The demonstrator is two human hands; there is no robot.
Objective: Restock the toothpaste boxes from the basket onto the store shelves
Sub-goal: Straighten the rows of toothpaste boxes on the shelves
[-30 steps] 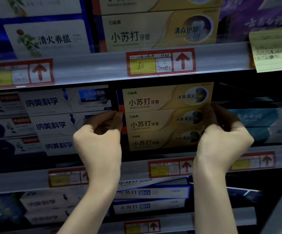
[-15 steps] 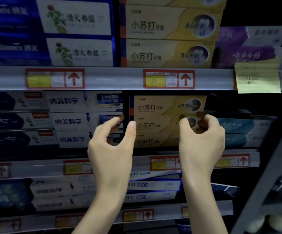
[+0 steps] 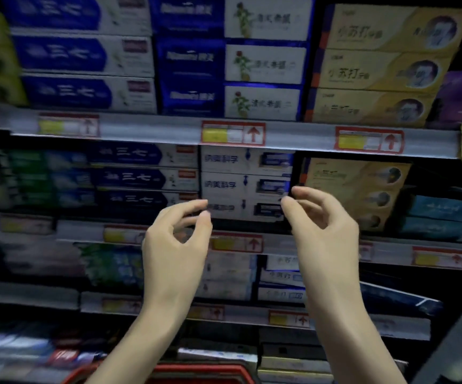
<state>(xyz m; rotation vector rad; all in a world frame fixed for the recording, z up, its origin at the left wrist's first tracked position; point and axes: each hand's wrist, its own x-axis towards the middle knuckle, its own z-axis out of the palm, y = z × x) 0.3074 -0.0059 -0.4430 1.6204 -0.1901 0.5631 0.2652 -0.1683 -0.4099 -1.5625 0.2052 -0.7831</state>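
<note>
A stack of three yellow toothpaste boxes (image 3: 354,187) stands on the middle shelf, right of centre. Both my hands hang in the air in front of that shelf and hold nothing. My left hand (image 3: 177,239) has loosely curled fingers in front of the white toothpaste boxes (image 3: 245,181). Loosely curled too, my right hand (image 3: 322,228) sits just left of the yellow stack and does not touch it. The red basket (image 3: 204,372) shows its rim at the bottom edge, between my forearms; what lies in it is hidden.
Shelves full of toothpaste boxes fill the view: dark blue boxes (image 3: 144,177) left of the white ones, teal boxes (image 3: 443,217) right of the yellow stack. Price rails (image 3: 232,133) with red arrow tags front each shelf. A grey shelf upright (image 3: 457,347) slants at lower right.
Both hands have let go of the yellow stack and drawn back toward me and left. The view has pulled back and blurred, and the red basket rim has come into sight.
</note>
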